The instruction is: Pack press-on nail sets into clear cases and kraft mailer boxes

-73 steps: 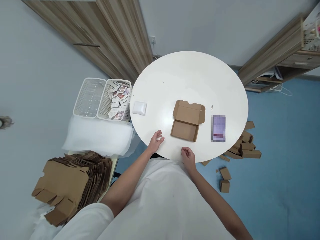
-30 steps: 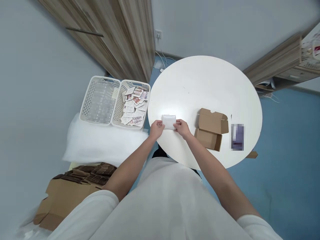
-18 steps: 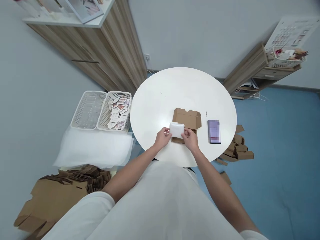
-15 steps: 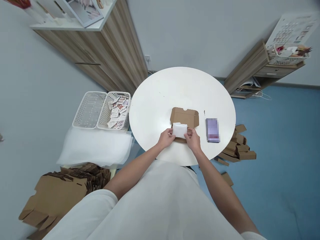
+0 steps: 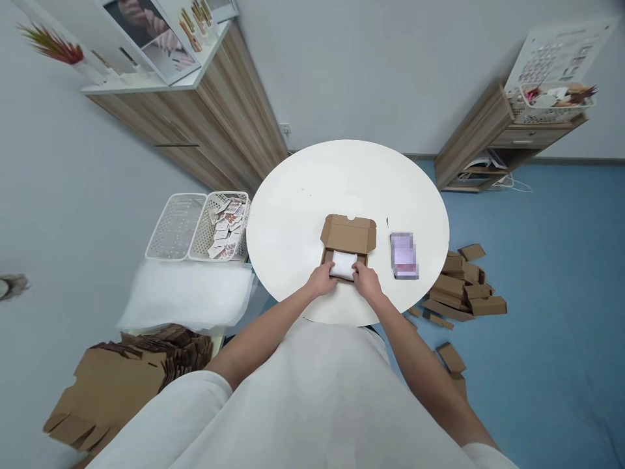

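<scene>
An open brown cardboard box (image 5: 350,236) lies on the round white table, its lid folded back away from me. Inside its tray rests a white wrapped packet (image 5: 344,265), which looks like soft foam sheeting. My left hand (image 5: 321,280) is closed at the packet's left end, thumb and fingertips over the box's side. At the opposite end, my right hand (image 5: 367,281) pinches the packet's edge with thumb and index finger. What the wrap contains is hidden.
Right of the box lies a phone (image 5: 404,256) with a blurred screen. White baskets (image 5: 195,242), one holding small printed packets, stand left of the table (image 5: 346,176). Nearby are translucent sheets (image 5: 188,293) and flattened cardboard (image 5: 112,384). Folded boxes (image 5: 456,286) lie on the floor at right.
Both hands have lowered the white packet from above the box into its tray. The whole view has also shifted slightly as my head moved.
</scene>
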{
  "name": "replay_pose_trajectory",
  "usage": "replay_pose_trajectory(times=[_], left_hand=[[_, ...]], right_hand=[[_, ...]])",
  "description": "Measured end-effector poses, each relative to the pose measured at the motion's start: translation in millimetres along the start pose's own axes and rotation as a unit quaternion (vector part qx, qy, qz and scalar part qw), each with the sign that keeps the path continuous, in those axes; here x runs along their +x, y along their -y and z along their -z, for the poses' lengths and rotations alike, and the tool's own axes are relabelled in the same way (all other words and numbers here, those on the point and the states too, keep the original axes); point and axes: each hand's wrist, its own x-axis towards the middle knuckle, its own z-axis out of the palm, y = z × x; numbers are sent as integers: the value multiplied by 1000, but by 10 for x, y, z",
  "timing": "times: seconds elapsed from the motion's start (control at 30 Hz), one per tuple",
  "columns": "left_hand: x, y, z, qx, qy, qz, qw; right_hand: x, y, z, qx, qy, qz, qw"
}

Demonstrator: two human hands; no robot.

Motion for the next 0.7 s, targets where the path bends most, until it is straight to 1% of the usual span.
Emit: replay_pose_trajectory(times=[0.13, 0.3, 0.4, 0.5, 0.7], left_hand=[[-30, -18, -17, 53, 13, -10, 998], [-57, 48, -23, 61, -10, -39, 997], [-77, 83, -23, 71, -4, -59, 996], [-93, 103, -33, 89, 2, -76, 993], [-105, 157, -65, 98, 12, -94, 991]], right_hand=[[14, -15, -21, -41, 11, 33, 999], [5, -32, -50, -60, 14, 60, 996], [-20, -43, -73, -66, 3, 75, 995], [-38, -52, -93, -64, -3, 80, 995], [-28, -65, -102, -65, 7, 76, 995]])
